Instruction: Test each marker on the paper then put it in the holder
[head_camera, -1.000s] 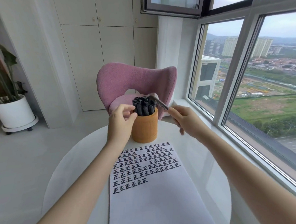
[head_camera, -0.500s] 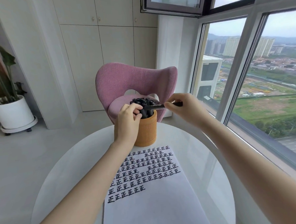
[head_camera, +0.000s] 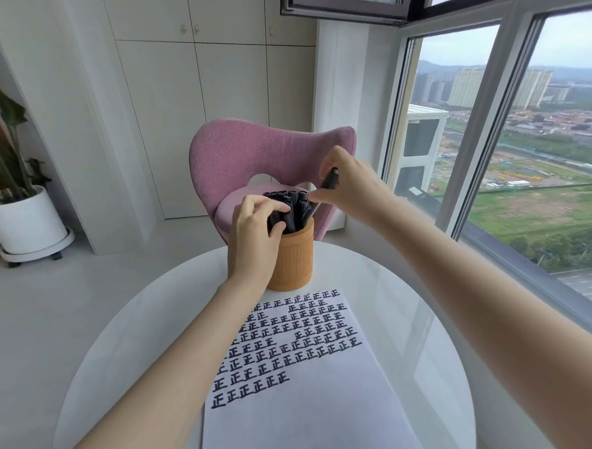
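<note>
A round wooden holder (head_camera: 294, 258) stands on the white round table (head_camera: 377, 288), packed with several black markers (head_camera: 292, 207). My left hand (head_camera: 255, 233) wraps the holder's left rim, its fingers and thumb closed around the bundled markers. My right hand (head_camera: 347, 184) pinches one black marker (head_camera: 328, 181), tilted steeply, with its lower end down among the others at the holder's right rim. In front of the holder lies a white paper (head_camera: 303, 395), its upper part covered with rows of black written characters.
A pink upholstered chair (head_camera: 270, 150) stands just behind the table. Large windows (head_camera: 523, 143) run along the right side. A white planter with a green plant (head_camera: 20, 221) sits on the floor at the far left, with pale cabinets behind.
My right hand has swung its marker from lying flat over the holder to steeply tilted, tip down into the holder. My left hand has slid from the rim onto the markers.
</note>
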Action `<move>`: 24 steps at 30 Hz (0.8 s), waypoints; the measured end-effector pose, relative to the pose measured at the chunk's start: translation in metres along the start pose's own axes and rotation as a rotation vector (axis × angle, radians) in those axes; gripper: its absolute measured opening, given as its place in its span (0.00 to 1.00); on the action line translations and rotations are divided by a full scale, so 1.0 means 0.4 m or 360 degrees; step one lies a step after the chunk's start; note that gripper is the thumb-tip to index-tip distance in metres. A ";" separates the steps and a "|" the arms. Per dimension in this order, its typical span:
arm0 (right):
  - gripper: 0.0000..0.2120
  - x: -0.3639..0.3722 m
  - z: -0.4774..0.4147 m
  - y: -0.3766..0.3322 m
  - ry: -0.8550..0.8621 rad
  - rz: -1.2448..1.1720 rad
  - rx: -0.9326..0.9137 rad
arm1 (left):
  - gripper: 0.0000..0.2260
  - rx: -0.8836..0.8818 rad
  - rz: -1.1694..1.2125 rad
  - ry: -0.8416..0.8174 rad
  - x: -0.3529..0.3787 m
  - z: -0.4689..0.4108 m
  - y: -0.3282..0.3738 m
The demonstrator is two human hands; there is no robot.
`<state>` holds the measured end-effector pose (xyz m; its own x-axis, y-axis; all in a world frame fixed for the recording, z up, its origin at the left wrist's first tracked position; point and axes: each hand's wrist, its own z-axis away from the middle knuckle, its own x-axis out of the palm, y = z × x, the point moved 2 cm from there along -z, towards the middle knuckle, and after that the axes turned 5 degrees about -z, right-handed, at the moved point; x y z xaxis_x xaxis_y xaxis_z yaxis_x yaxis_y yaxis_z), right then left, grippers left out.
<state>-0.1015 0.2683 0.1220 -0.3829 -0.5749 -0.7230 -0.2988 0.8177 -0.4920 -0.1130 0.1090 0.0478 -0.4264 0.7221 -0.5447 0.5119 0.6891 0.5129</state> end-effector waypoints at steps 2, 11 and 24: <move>0.17 0.017 -0.027 0.001 0.0053 0.0023 0.0024 | 0.11 -0.0013 0.0026 -0.0009 0.000 0.000 0.001; 0.17 0.127 -0.036 0.022 -0.0092 0.0010 -0.0162 | 0.13 0.0033 0.0004 0.0006 0.000 -0.009 -0.005; 0.25 0.174 0.045 0.074 0.0103 0.0004 -0.0166 | 0.14 0.0072 0.0031 -0.0001 -0.008 -0.003 -0.012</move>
<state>-0.1211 0.2531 0.0484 -0.4385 -0.5762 -0.6898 -0.3857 0.8138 -0.4346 -0.1149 0.1035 0.0478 -0.4155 0.7355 -0.5352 0.5534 0.6714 0.4929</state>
